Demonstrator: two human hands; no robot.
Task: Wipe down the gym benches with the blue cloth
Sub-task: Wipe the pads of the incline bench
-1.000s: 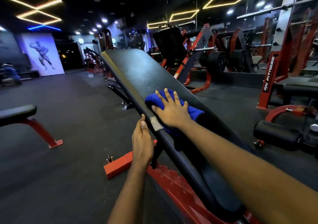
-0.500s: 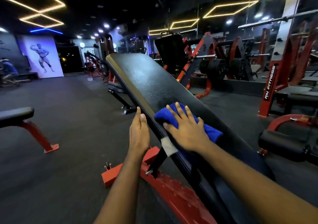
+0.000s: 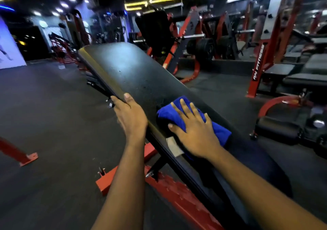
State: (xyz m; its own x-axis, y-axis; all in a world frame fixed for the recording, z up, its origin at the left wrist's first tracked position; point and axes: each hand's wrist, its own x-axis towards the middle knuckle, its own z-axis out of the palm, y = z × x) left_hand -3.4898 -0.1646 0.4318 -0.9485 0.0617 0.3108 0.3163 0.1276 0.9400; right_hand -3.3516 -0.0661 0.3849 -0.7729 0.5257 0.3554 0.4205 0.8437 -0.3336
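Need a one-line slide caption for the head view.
Right hand presses the blue cloth flat on the inclined black bench pad while the left hand grips the pad's edge.

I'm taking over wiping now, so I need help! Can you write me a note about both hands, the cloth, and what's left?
Left grip: holds the left edge of the long black padded incline bench, thumb on top.
Right grip: flat, fingers spread, pressing the folded blue cloth on the pad's middle.
Done: cannot tell how much is wiped.
Left: specks show on the upper pad, so probably wipe upward, then the black flat benches at right.
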